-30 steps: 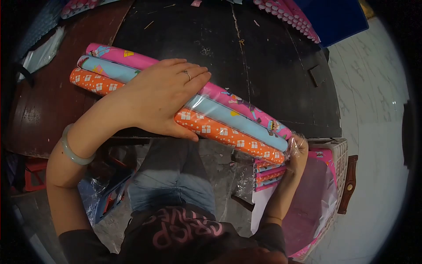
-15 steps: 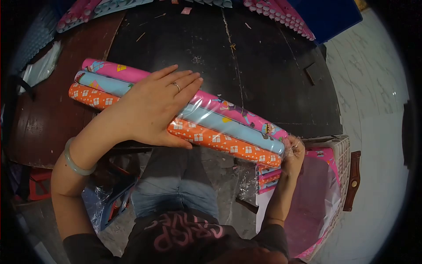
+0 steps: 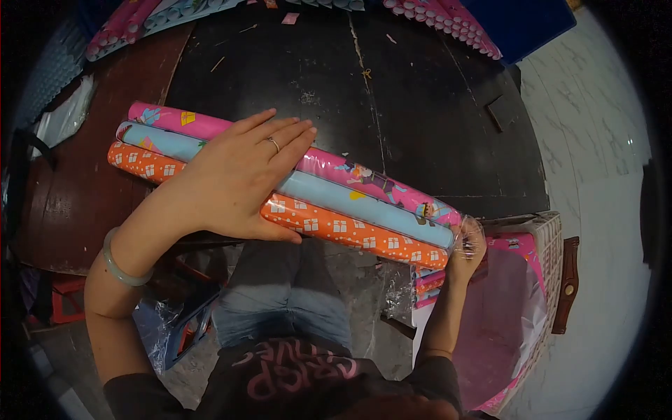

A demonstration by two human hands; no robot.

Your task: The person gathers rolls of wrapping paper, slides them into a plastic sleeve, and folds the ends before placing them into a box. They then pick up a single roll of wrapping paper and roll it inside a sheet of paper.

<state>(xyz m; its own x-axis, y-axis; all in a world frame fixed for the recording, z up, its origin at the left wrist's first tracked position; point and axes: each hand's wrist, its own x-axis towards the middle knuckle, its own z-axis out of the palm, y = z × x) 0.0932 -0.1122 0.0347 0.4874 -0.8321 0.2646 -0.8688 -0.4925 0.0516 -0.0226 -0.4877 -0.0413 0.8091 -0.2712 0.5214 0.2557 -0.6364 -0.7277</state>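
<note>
Three patterned paper rolls (pink, blue, orange) (image 3: 336,199) lie sleeved in clear film on the dark desk (image 3: 420,105), left hand (image 3: 238,182) pressed flat, fingers together, atop them, right hand (image 3: 467,245) pinching the film's unsealed end.

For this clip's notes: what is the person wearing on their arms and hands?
Both forearms are bare, with dark sleeves ending above the elbows. The left hand has a thin ring on one of its fingers, and a pale green, smooth bangle sits on that wrist. The right hand shows no ring; a thin band circles that forearm near the sleeve.
</note>
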